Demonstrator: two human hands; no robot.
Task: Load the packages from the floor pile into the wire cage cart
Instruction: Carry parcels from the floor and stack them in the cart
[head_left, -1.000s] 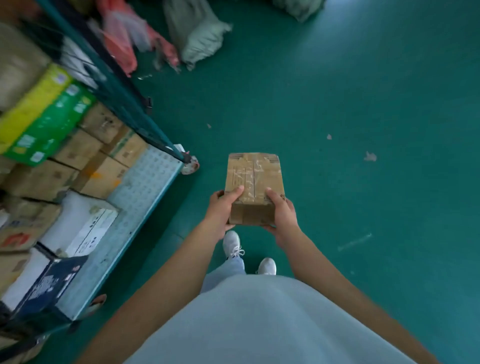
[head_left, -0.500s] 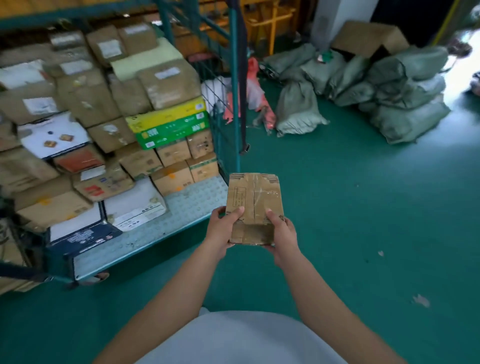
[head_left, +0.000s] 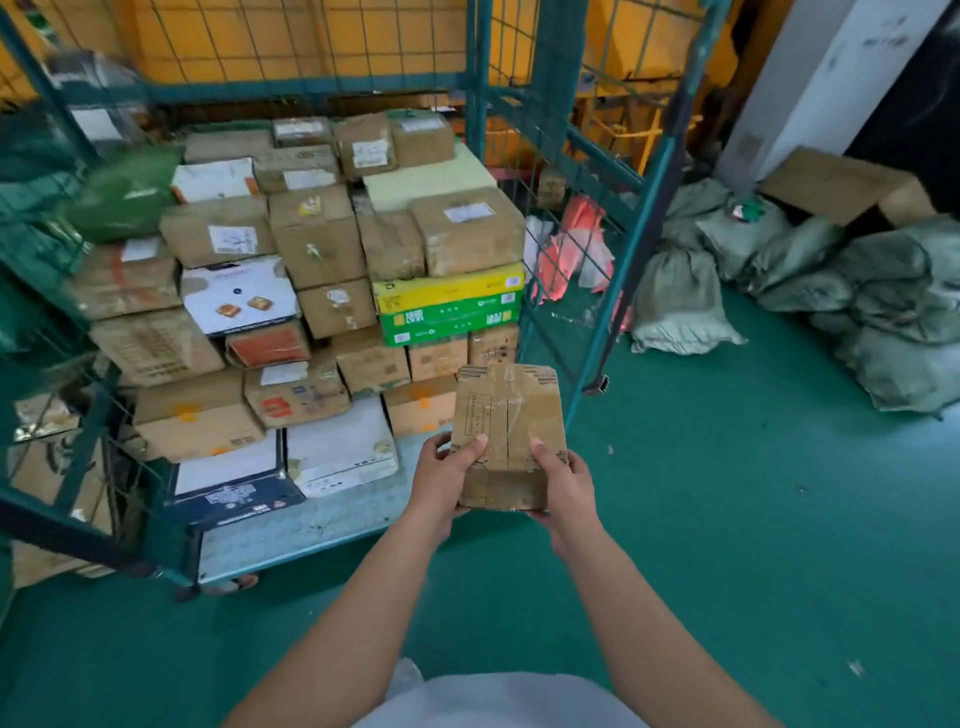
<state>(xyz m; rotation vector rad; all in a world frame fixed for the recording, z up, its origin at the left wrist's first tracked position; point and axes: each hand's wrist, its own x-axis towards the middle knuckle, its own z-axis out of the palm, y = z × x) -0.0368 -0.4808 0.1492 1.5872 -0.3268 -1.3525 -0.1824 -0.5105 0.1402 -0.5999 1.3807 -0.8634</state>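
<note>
A small taped brown cardboard package (head_left: 511, 426) is held out in front of me at waist height. My left hand (head_left: 441, 480) grips its near left corner, thumb on top. My right hand (head_left: 563, 483) grips the near right corner the same way. Just beyond and left of the package stands the green wire cage cart (head_left: 480, 93), its open side facing me. It holds a tall stack of cartons, among them a yellow and green box (head_left: 449, 306) and a white box (head_left: 340, 452). A bare strip of the cart's grey floor (head_left: 332, 525) shows at its front edge.
Grey-green woven sacks (head_left: 680, 301) lie heaped on the green floor to the right, with a flattened brown carton (head_left: 841, 184) behind them. Red and white plastic bags (head_left: 571, 249) sit behind the cart's right mesh wall. A white pillar (head_left: 810, 88) rises at the far right.
My view has lifted from the floor to the cart, which is now nearer and fuller in view. The package stays gripped by both hands in the same way.
</note>
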